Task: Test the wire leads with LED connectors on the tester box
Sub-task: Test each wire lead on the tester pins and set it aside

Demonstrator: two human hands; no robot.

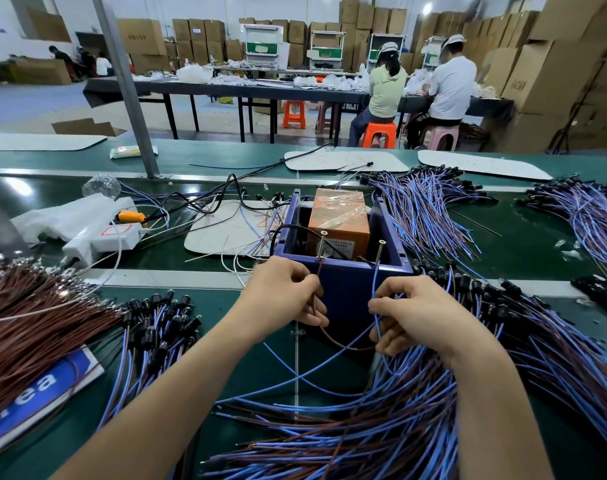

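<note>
Large heap of wire leads (381, 427) lies near right, apparently untested; smaller batch (163, 317) near left, possibly done. At the central tester box (343, 282), left hand (281, 299) pinches the brown lead (317, 277), right hand (416, 313) the blue lead (375, 282), each raised to a screw terminal (321, 244).

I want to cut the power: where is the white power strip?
In the head view the white power strip lies on the green belt, left of the blue tester box, beside a white plastic bag, with an orange plug in it.
</note>
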